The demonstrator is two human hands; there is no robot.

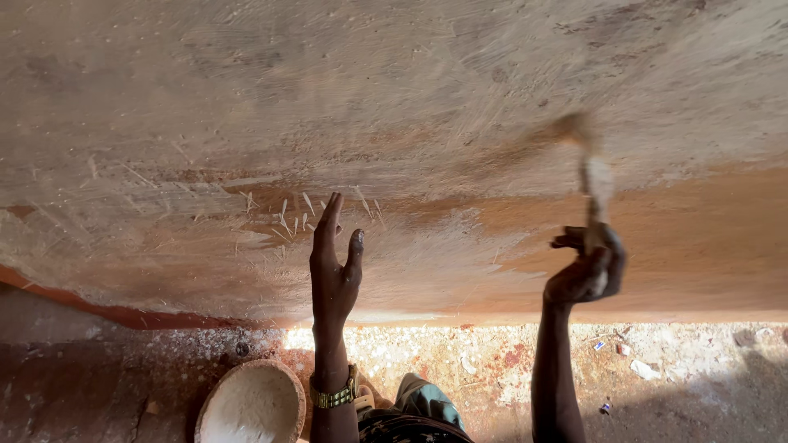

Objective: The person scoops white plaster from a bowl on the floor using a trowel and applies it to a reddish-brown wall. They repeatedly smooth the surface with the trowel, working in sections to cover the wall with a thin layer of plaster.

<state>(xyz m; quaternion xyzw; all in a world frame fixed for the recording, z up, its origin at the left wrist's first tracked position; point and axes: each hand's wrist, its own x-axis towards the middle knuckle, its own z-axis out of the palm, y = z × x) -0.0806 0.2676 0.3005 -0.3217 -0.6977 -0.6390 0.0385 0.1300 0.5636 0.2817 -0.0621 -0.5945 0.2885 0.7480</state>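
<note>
Two hands are raised toward a plastered wall (394, 107). Your right hand (589, 267), at right of centre, is closed around a brush (593, 176) — blurred, its tip meeting the wall. Your left hand (335, 267) is open, fingers straight, apparently steadying. A round basin (250, 404) of pale paste sits at lower left — within reach.

Warm, kinda dim light overall, with one sunlit patch on the floor (386, 340). The brush (593, 176) is motion-blurred, the wall (246, 107) looks soft, and corners sit in shadow.
</note>
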